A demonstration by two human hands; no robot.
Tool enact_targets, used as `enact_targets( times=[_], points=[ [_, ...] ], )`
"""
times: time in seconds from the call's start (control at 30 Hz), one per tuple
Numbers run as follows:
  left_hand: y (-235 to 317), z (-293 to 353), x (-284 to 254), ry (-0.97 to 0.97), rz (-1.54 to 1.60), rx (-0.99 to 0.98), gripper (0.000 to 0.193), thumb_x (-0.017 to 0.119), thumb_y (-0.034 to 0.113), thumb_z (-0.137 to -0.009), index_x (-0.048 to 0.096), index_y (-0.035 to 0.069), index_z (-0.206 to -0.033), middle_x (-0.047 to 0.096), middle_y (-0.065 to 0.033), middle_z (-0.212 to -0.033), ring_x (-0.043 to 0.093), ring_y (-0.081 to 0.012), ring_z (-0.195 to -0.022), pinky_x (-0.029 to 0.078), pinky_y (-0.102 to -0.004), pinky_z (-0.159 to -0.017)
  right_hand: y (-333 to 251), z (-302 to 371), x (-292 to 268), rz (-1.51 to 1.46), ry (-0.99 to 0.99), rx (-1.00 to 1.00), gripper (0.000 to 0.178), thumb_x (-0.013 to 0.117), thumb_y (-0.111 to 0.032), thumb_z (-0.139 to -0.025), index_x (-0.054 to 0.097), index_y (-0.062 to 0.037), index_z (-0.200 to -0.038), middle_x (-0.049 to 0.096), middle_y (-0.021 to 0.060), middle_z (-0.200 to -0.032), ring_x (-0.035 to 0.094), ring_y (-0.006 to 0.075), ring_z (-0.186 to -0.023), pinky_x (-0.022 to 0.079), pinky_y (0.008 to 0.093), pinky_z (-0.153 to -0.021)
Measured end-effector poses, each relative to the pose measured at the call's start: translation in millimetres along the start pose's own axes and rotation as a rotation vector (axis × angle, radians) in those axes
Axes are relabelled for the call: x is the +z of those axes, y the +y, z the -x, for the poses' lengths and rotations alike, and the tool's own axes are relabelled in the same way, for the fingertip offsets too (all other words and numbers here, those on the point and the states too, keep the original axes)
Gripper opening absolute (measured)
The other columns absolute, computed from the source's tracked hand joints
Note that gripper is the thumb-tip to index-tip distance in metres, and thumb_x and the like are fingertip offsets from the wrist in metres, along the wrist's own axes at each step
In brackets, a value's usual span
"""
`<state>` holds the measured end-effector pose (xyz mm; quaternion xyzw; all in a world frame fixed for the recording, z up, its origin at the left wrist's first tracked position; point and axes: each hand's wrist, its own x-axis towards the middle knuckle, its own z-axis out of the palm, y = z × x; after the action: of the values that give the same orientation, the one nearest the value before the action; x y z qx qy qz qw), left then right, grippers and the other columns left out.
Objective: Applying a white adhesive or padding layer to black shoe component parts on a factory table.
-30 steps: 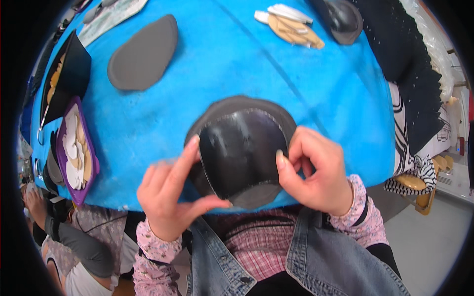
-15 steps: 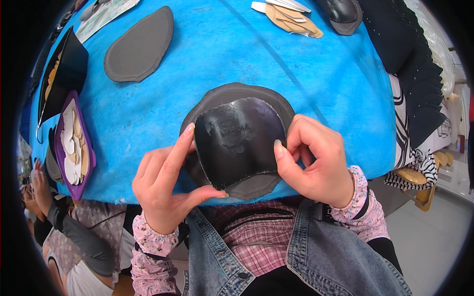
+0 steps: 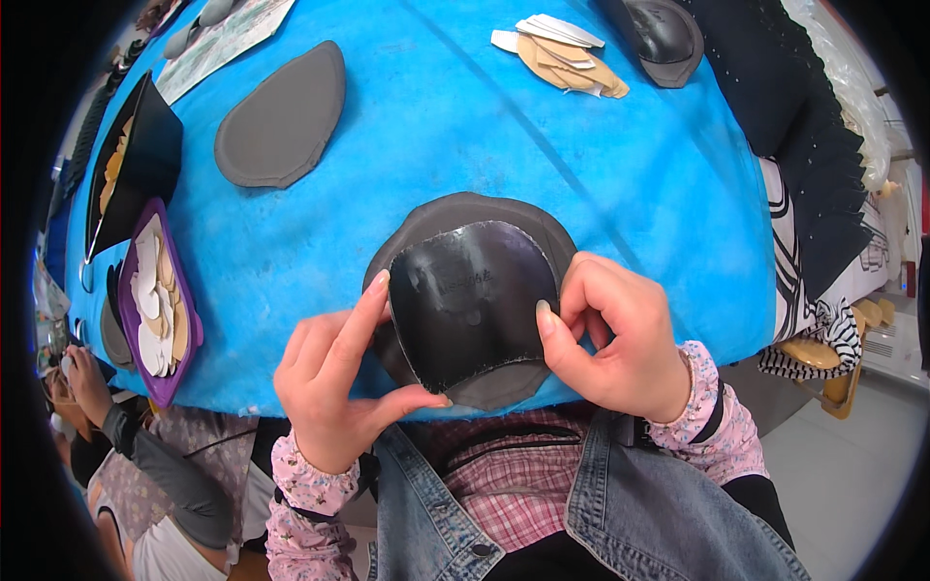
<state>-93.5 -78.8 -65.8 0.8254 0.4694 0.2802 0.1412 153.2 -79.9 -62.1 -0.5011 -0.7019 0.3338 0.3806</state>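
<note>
A glossy black curved plate [image 3: 475,305] with a rough pale edge lies over a dark grey foam pad [image 3: 504,385] near the table's front edge. My left hand [image 3: 339,378] grips the plate's left side, forefinger at the upper edge and thumb at the lower left corner. On the opposite side, my right hand [image 3: 615,334] pinches the plate's right edge between thumb and curled fingers. The pad's rim shows above and below the plate; its middle is covered.
Another grey foam pad [image 3: 281,116] lies far left on the blue table cover [image 3: 426,126]. A purple tray [image 3: 194,334] holds pale cut pieces, beside a black box [image 3: 160,145]. Tan and white pieces [image 3: 567,58] sit far back. Black fabric [image 3: 823,184] lines the right. Someone's arm [image 3: 174,470] is at left.
The view has shifted a little, so the table's things appear lower in the picture. Both hands keep their hold on the black curved plate, with hardly any movement against it.
</note>
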Motion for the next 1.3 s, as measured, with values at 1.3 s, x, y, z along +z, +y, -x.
enact_targets(
  times=[1.3],
  points=[
    [5, -1, -7, 0.11, -0.018, -0.102, 0.12, 0.079, 0.059, -0.055, 0.028, -0.001, -0.145, 0.059, -0.0084, -0.098, 0.055, -0.0201, -0.086, 0.045, -0.0321, -0.078, 1, 0, 7, 0.141, 0.06, -0.055, 0.024, 0.067, -0.002, -0.072, 0.044, -0.0048, -0.066, 0.047, 0.0064, -0.059, 0.049, 0.0208, -0.048, 0.038, 0.0323, -0.045]
  ],
)
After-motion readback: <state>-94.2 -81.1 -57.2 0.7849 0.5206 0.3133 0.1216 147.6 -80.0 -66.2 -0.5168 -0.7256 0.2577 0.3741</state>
